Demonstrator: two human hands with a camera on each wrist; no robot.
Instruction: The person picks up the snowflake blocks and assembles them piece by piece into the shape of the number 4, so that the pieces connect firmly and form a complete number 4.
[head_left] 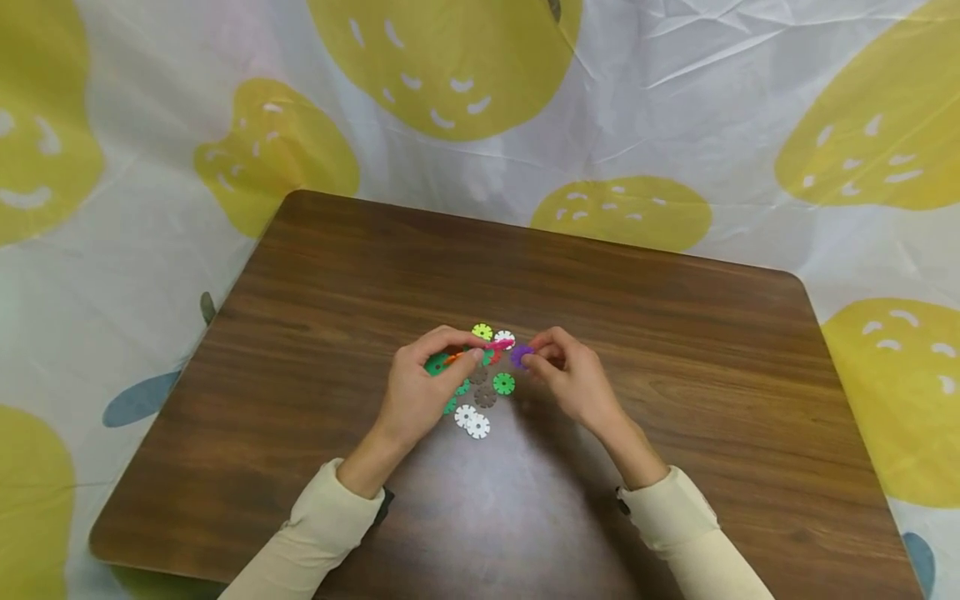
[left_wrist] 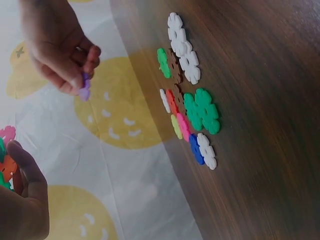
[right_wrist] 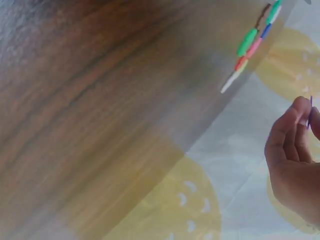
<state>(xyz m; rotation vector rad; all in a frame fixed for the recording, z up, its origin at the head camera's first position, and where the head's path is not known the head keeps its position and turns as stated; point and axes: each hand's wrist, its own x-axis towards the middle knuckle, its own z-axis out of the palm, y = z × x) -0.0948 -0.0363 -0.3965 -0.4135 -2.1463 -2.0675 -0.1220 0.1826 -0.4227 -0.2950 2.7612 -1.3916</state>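
My left hand grips a small cluster of joined notched plastic discs. A pink disc sticks out past its fingertips, and an orange disc with green ones shows in the left wrist view. Between thumb and fingers, my right hand pinches a single purple disc. That disc is held just right of the pink one, apart from it. Both hands are raised above the table. In the left wrist view the cluster is partly cut off by the frame edge.
Loose discs lie on the brown wooden table below the hands: white, green, brown, yellow, plus red, pink and blue ones. A white cloth with yellow fruit prints hangs behind the table.
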